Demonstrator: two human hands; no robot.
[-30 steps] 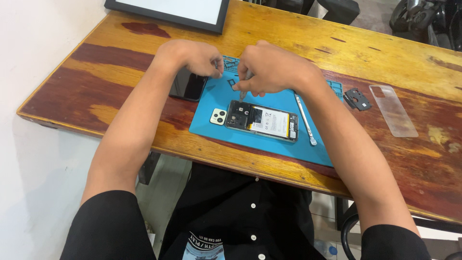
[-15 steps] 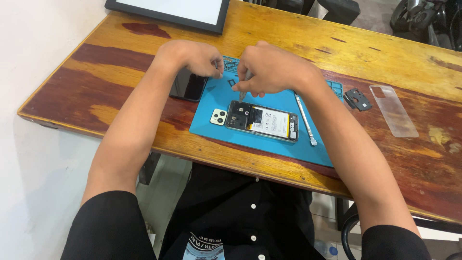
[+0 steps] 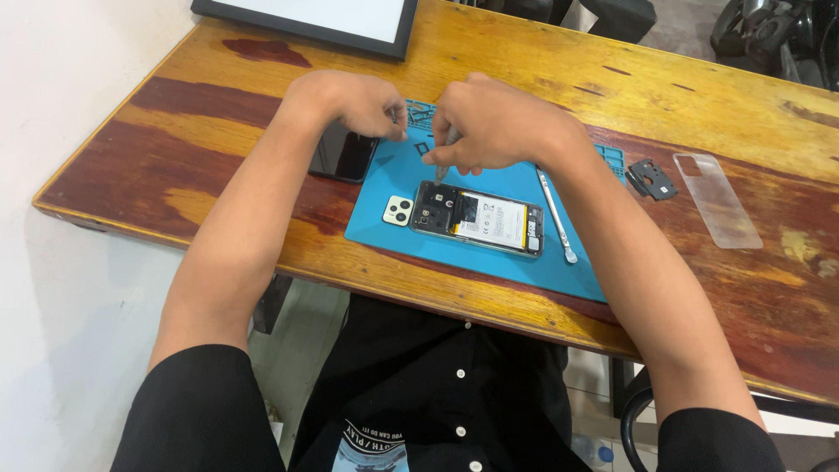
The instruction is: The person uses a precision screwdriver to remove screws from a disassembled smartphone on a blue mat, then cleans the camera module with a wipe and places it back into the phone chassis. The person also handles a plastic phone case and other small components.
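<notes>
seen from the head camera looking down: a wooden worktop (image 3: 612,79) carries a blue repair mat (image 3: 489,253). an opened phone (image 3: 476,218) lies flat near the mat's middle, its back off and its battery and circuit parts showing. the right hand (image 3: 494,127) hovers just above the phone's top end, fingers curled and pinching a thin metal tool (image 3: 443,162) that points down at it. the left hand (image 3: 354,103) rests at the mat's far left corner, fingers bent together; whether it pinches anything is unclear. a dark phone (image 3: 343,153) lies beside it. a screwdriver (image 3: 556,218) lies right of the opened phone, with a clear case (image 3: 717,199) and small black part (image 3: 651,177) farther right.
</notes>
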